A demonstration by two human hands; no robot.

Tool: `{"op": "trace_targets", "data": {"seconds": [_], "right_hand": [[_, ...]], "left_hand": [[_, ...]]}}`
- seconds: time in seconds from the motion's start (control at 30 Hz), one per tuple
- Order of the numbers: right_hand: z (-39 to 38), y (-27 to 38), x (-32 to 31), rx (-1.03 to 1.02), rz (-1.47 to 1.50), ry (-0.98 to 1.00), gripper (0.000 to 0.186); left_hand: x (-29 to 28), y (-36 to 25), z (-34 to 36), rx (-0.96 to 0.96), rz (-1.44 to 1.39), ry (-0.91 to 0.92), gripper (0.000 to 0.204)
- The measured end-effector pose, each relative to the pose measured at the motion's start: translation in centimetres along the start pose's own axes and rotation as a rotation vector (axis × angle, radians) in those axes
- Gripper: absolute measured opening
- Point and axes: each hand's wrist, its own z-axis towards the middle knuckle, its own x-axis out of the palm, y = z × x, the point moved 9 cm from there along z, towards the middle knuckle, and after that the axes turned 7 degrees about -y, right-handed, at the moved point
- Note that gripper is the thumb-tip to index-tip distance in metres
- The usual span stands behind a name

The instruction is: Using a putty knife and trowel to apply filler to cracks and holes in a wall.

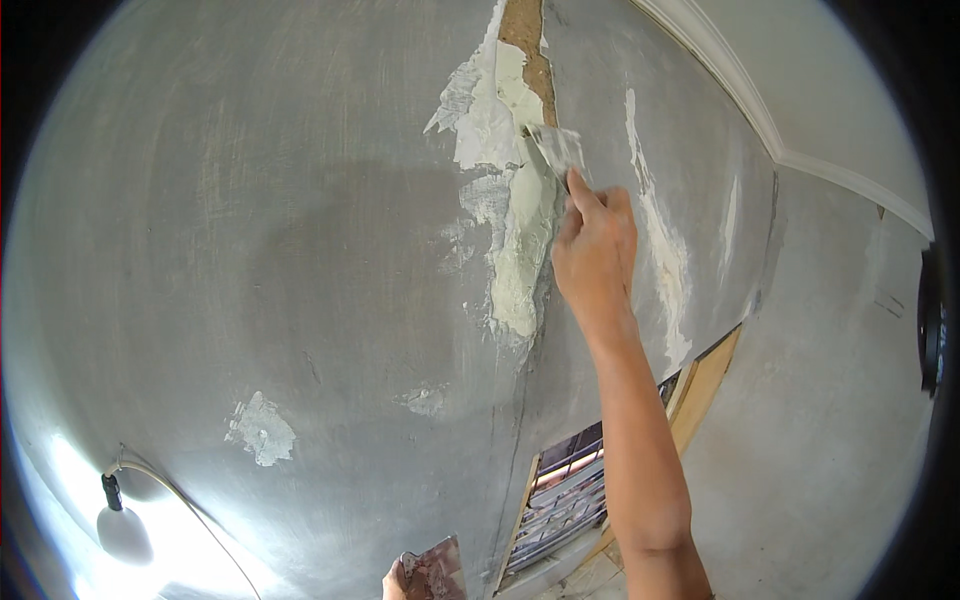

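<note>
My right hand (595, 250) grips a putty knife (558, 150), its smeared blade at a strip of pale wet filler (518, 260) on the grey wall. Above the blade, brown bare material (525, 35) shows in a narrow gap edged with thick white filler (470, 130). At the lower edge, my left hand (393, 582) holds a metal plate (436, 565) smeared with filler; most of that hand is out of frame. Thinner white streaks (660, 240) mark the wall right of my right hand.
A lit bulb (125, 530) hangs on a cord at lower left. A barred window (570, 460) with wooden framing (705, 385) is low behind my right forearm. White moulding (820, 170) runs along the ceiling. Filler patches (260, 430) dot the wall.
</note>
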Motion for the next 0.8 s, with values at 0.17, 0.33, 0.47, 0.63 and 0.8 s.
{"op": "trace_targets", "data": {"seconds": [0.17,0.33,0.47,0.63,0.8], "right_hand": [[-2.0,0.3,1.1,-0.051,0.027,-0.004,0.045],[-8.0,0.5,1.0,-0.023,0.069,0.057,0.046],[-8.1,0.5,-0.7,0.025,0.146,0.096,0.047],[-1.3,0.2,-1.7,-0.026,-0.054,-0.029,0.04],[-0.1,0.4,-0.1,0.052,-0.08,0.091,0.038]], "left_hand": [[0.5,-0.4,-0.6,0.006,-0.023,0.009,0.019],[0.3,-1.0,-0.8,-0.024,-0.051,0.01,0.018],[0.3,-0.4,-0.8,-0.053,-0.136,-0.011,0.017],[0.4,-0.1,-0.9,-0.019,-0.027,0.001,0.018],[0.6,-0.1,-1.4,-0.017,-0.035,0.012,0.019]]}}
